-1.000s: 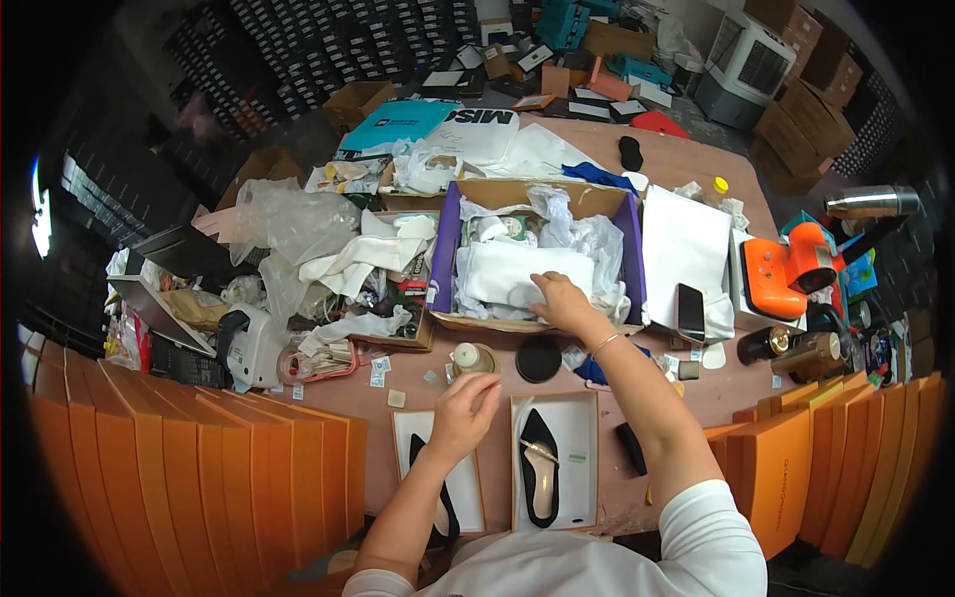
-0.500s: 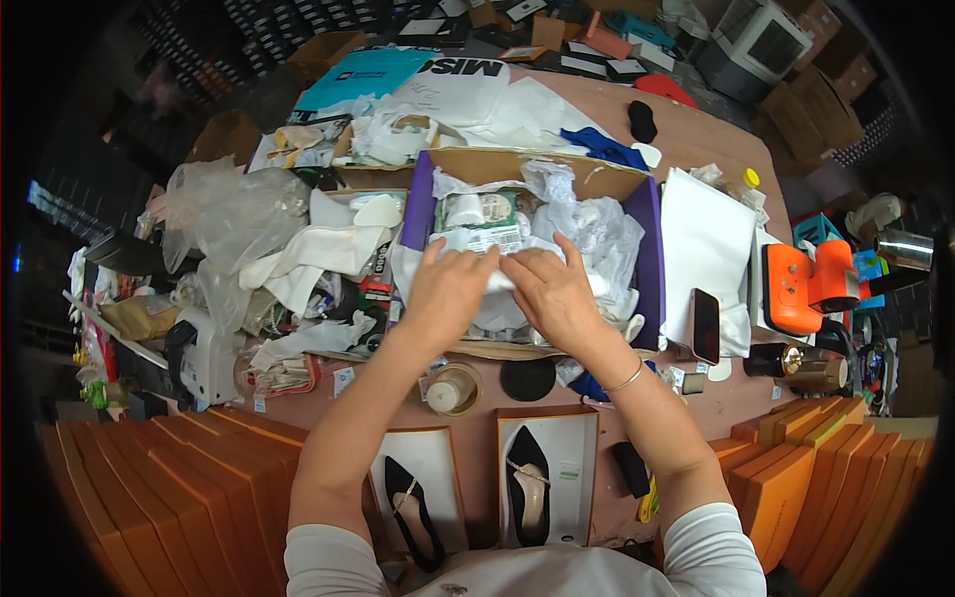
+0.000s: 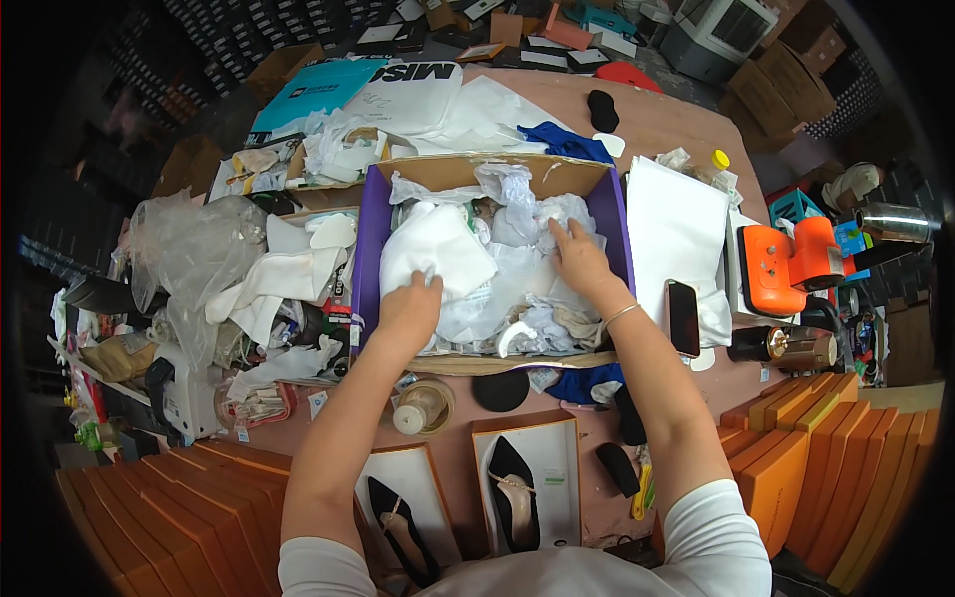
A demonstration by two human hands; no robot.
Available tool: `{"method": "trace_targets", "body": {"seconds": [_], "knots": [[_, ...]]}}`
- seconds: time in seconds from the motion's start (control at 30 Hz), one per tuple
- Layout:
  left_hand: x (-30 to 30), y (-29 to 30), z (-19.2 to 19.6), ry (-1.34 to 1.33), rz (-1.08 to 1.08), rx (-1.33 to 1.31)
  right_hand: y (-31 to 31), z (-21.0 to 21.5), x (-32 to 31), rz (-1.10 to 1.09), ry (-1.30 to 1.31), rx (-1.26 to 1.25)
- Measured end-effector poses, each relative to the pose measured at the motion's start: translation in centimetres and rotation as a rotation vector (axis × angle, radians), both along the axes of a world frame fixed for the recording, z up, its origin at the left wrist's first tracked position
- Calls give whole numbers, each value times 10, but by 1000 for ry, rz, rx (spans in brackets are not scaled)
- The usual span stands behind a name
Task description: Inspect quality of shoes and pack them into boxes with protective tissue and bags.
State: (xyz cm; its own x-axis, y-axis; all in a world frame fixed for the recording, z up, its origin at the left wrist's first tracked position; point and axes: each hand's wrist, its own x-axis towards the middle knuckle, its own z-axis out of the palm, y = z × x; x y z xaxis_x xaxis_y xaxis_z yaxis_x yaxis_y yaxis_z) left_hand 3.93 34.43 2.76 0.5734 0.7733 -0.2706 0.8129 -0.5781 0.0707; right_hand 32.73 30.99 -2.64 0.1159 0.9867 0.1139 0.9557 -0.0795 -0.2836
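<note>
A purple-sided box (image 3: 370,234) stands in the middle of the table, filled with crumpled clear plastic and white scraps. My left hand (image 3: 408,316) is closed on the near edge of a folded white cloth (image 3: 438,249), which lies over the box's left half. Over the right half, my right hand (image 3: 585,267) has its fingers apart at the crumpled plastic (image 3: 527,274) and holds nothing. Closer to me, a black pointed shoe (image 3: 514,495) rests in one orange-edged tray and a second black pointed shoe (image 3: 403,527) in another.
Orange boxes (image 3: 179,497) stand in rows at both sides. Right of the purple-sided box are white sheets (image 3: 674,214), a phone (image 3: 682,316) and an orange device (image 3: 771,269). Clear plastic bags (image 3: 194,249) and clutter fill the left. A round container (image 3: 423,406) sits at the box's near side.
My hands have moved apart: the left toward me, the right outward to the right. The white cloth now spreads over the box's left half. The whole view has shifted slightly.
</note>
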Motion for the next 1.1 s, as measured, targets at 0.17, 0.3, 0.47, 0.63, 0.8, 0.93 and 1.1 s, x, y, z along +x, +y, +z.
{"method": "trace_targets", "body": {"seconds": [0.17, 0.3, 0.47, 0.63, 0.8, 0.93, 1.1], "knots": [[-8, 3, -45, 141, -38, -136, -19, -10, -22, 121, -164, -334], [-10, 2, -40, 69, 57, -219, -19, -7, -18, 240, 249, -182], [-14, -2, 16, -177, 10, -253, -17, 28, -8, -51, 1365, -230], [2, -41, 59, -951, 36, -391, -74, 83, -38, 178, 1949, -361], [13, -115, 71, -1393, 298, -1169, -145, 104, -73, 218, 1294, -382], [-9, -175, 55, -1444, 493, -1155, -216, 139, -103, 339, 705, 108], [-30, -295, 25, -1267, 674, -1518, -314, 127, -128, 406, 595, -167]]}}
